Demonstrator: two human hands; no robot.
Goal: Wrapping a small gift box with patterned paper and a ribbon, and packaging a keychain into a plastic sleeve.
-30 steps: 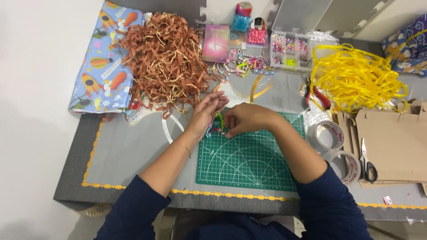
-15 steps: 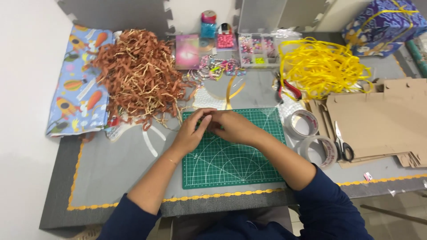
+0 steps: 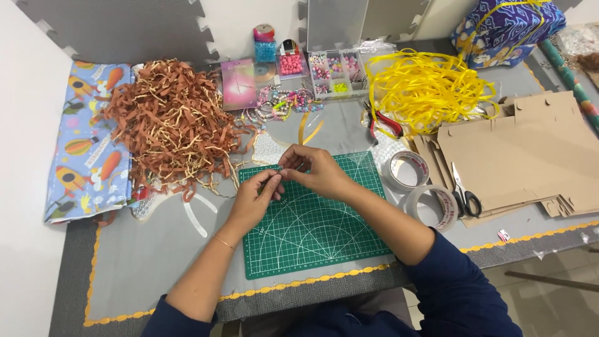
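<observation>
Left hand and right hand: fingertips pinched together on a small beaded piece, too small to identify, above green cutting mat. Far: clear compartment box, lid raised, holding sorted coloured beads.

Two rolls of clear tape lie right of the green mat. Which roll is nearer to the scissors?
The lower tape roll, nearer the table's front edge. It lies almost beside the black handles of the scissors, while the upper tape roll sits farther back, beside the green cutting mat.
</observation>
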